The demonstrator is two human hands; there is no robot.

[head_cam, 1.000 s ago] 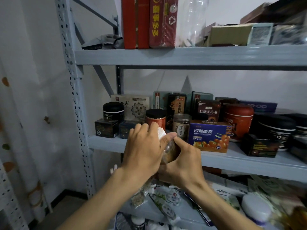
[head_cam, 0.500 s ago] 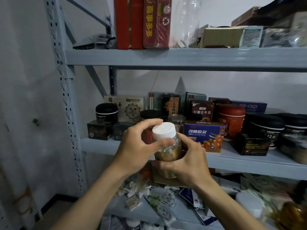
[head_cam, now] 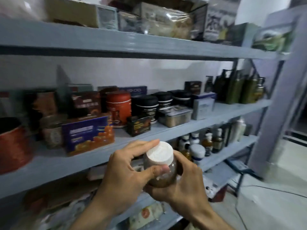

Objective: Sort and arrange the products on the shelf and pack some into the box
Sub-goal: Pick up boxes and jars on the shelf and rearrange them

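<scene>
jar (head_cam: 166, 181) – left hand (head_cam: 123, 176) and right hand (head_cam: 184, 188) are covering its sides and base; red tin (head_cam: 13, 146) – left picture edge is cutting it off; purple box (head_cam: 88, 135) – motion blur is smearing its print; top-shelf cartons (head_cam: 79, 12) – upper edge is cropping them.

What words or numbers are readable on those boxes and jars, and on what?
Nothing reads clearly; the picture is motion-blurred.
On the blue box: white print, too blurred.
On the red canister: label too blurred.
On the white cap of the jar: no print seen.
</scene>
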